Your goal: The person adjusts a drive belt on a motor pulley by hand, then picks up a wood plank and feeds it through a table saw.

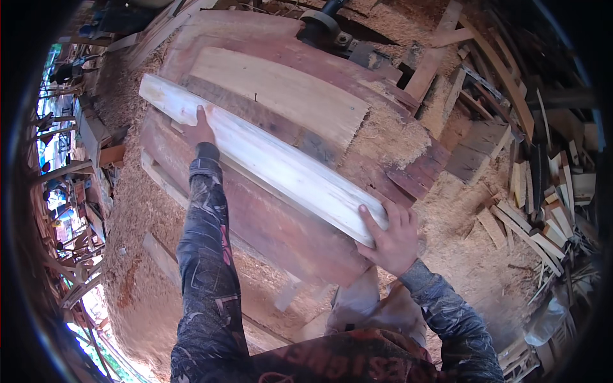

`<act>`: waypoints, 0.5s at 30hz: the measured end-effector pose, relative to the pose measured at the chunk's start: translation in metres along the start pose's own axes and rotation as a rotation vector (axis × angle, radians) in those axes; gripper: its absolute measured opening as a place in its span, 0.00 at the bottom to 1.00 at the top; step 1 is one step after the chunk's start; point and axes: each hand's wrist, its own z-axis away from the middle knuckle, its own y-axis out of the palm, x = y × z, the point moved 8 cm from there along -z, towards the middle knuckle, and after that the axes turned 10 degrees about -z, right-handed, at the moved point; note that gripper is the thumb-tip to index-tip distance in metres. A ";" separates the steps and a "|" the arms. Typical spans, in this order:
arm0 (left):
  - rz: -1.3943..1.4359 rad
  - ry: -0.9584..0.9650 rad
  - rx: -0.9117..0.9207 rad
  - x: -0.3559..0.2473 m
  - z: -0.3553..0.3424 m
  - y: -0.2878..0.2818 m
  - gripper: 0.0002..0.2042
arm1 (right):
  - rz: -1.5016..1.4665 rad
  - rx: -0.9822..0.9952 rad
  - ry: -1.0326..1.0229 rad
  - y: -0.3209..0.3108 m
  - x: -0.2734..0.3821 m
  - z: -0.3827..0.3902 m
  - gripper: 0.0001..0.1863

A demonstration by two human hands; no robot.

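A long pale wooden plank point(281, 163) lies slantwise across a reddish wooden worktable point(287, 239), from far left to near right. My left hand point(200, 132) grips its near edge toward the far left end, one digit laid over the top face and the other fingers hidden. At the near right end my right hand point(393, 237) is wrapped round the plank, its thumb on the upper face and its fingers over the end. Beyond the plank, a flat light-brown board point(281, 89) lies on the table, with a small dark nail-like piece standing up near its edge.
A dark round machine part point(319, 27) sits at the table's far edge. Sawdust point(389, 137) is heaped on the table's right and spread over the ground. Wooden blocks point(479, 150) and piled offcuts point(530, 233) lie to the right. More timber stands at the left.
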 end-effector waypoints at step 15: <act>0.073 0.056 0.021 -0.045 0.190 -0.036 0.43 | -0.145 0.016 -0.026 0.066 0.057 -0.121 0.42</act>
